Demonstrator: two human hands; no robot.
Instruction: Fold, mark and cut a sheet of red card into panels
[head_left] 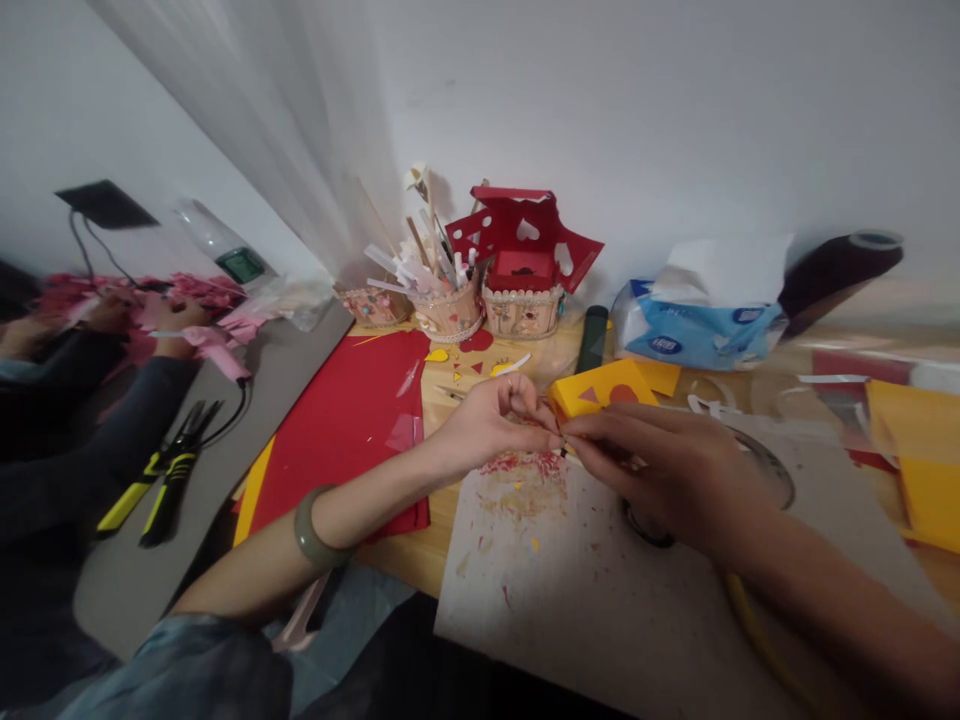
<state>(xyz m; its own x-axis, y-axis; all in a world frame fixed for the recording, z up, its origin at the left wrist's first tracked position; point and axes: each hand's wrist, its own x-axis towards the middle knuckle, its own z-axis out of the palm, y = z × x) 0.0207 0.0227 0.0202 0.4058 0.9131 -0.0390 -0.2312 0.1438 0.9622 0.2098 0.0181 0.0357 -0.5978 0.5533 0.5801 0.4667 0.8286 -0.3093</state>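
My left hand (504, 425) and my right hand (667, 470) meet fingertip to fingertip over the near edge of the work area. Both are pinched closed around something too small to make out. Just behind my right fingers lies a yellow paper piece (574, 393) with a triangle and a round shape in reddish brown. Beneath the hands, red and yellow scraps (529, 490) are scattered on a greyish board (525, 590). Under my right hand, a dark round object is mostly hidden.
Red sheets (337, 420) lie at the left. Decorated baskets (448, 312), an open red box (525, 250) and a tissue pack (697, 320) stand along the wall. Yellow-handled pliers (169, 475) rest on a grey table, where another person's hands (176, 320) handle pink material.
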